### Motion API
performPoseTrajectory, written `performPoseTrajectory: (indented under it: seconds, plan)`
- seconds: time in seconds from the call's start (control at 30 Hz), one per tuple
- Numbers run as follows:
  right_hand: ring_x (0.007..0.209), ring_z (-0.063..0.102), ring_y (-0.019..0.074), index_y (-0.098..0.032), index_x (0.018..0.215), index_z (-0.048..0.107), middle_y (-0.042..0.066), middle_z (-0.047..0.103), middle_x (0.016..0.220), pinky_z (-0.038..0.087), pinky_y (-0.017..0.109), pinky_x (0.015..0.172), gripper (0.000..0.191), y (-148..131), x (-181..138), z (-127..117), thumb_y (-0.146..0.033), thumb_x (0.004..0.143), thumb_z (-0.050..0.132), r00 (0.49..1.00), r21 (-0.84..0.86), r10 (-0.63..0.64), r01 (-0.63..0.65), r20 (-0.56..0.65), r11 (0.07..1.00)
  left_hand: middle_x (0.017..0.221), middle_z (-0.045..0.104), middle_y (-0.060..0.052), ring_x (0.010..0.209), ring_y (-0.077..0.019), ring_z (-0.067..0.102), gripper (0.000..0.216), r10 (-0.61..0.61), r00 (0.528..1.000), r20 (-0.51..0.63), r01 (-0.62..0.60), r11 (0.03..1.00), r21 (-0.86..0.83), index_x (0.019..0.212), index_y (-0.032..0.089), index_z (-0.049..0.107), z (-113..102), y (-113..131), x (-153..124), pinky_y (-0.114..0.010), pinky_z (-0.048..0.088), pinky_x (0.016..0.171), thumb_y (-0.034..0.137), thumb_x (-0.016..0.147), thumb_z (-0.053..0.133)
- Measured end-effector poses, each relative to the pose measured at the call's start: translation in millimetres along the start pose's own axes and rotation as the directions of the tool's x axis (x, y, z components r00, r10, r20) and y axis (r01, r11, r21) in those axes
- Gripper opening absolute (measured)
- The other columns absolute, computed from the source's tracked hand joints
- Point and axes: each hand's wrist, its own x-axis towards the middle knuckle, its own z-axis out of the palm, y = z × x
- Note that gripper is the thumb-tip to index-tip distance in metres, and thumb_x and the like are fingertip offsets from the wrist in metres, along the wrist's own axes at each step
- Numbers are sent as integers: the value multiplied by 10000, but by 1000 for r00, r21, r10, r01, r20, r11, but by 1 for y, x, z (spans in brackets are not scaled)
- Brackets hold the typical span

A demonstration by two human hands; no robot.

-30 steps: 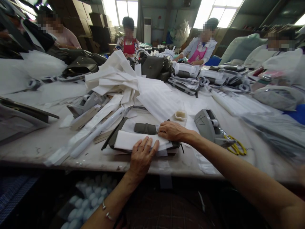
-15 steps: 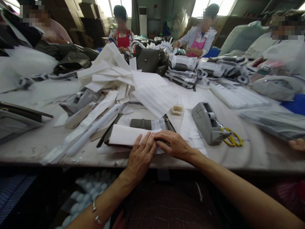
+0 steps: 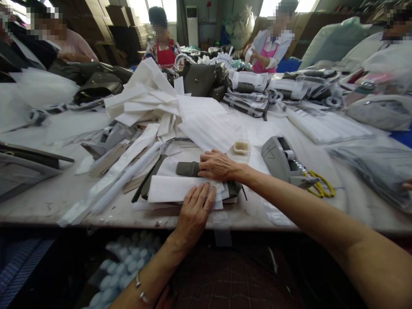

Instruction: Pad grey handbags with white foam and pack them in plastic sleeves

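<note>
Grey purse (image 3: 187, 168), half wrapped, on a bench (image 3: 64, 195).
Left hand (image 3: 193, 211) and right hand (image 3: 219, 165) press flat, unclenched; white sheet (image 3: 167, 189) covers its near half only.

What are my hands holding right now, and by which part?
Nothing is lifted. The left hand presses flat on the white sheet at its near edge. The right hand covers the right end of the dark strap; whether it pinches the strap cannot be told.

A white foam sheet (image 3: 170, 189) and the left hand (image 3: 195, 210) hide most of a dark bag (image 3: 234, 187); the right hand (image 3: 217, 165) covers one end of its grey flap (image 3: 186, 168). Yellow scissors (image 3: 318, 184) lie half behind a tape dispenser (image 3: 280, 161).
</note>
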Motion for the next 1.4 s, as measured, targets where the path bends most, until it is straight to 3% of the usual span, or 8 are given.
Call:
performPoseTrajectory:
  seconds: [0.3,0.43,0.57,0.77,0.9,1.1,1.23,1.4]
  plan:
    - [880,530,220,-197,764,720,70,653,892,302,380,828,503,14,-2,-5,-545,990,435,986,-120,-127,139,104,983,1385,588,-148,1297,-262,538,420,-16,1000,-8,16,1000,-20,1370,92,529,-1,2,2,-428,384,1116,107,988,355]
    - [957,567,261,-149,889,716,126,683,988,329,395,858,470,13,-6,-1,-538,977,467,990,-178,101,-83,94,980,1360,607,-152,1283,-263,551,409,-19,1000,-16,19,1000,-16,1361,94,535,1,2,2,-434,403,1101,132,998,352]
    - [992,610,272,-145,1098,636,134,693,1062,369,395,883,479,7,-17,3,-579,951,497,928,-57,353,-349,118,935,1363,606,-148,1289,-256,547,398,-4,999,-40,3,1000,-17,1342,105,551,3,3,2,-434,404,1096,150,1009,338]
    - [1239,528,277,-152,1103,654,133,649,1240,251,483,1124,363,-12,-42,-6,-463,981,511,971,35,228,-231,68,972,1372,607,-106,1332,-235,509,307,52,993,-108,-59,996,-62,1213,120,618,2,3,-1,-462,306,1170,121,1001,395]
    - [1140,604,250,-156,997,684,112,708,1089,283,491,1147,204,-32,-58,-14,-300,975,542,989,67,149,-149,9,987,1357,619,-103,1349,-213,494,314,62,991,-120,-79,987,-140,1253,130,595,2,1,-5,-454,272,1195,116,997,414]
    - [996,678,179,-230,1061,683,45,748,1028,456,414,1046,162,-69,-110,-18,-218,958,558,944,284,38,59,-327,957,1353,621,-108,1347,-189,497,363,23,996,-87,-43,972,-232,1316,137,558,1,0,-7,-404,328,1169,105,986,411]
    - [1046,646,189,-226,1128,659,39,743,1066,490,387,975,225,-96,-151,2,-160,956,531,937,206,-56,134,-346,969,1341,633,-93,1330,-161,514,369,-3,997,-72,-20,948,-319,1276,157,589,-3,-1,-4,-355,387,1122,88,976,386]
    - [1229,538,253,-192,1301,584,90,650,1299,426,465,1044,363,-109,-162,48,-159,1003,379,966,19,-24,30,-259,999,1282,675,-63,1261,-145,579,331,-62,994,-89,26,934,-356,1232,186,609,-5,0,2,-338,422,1082,97,969,428]
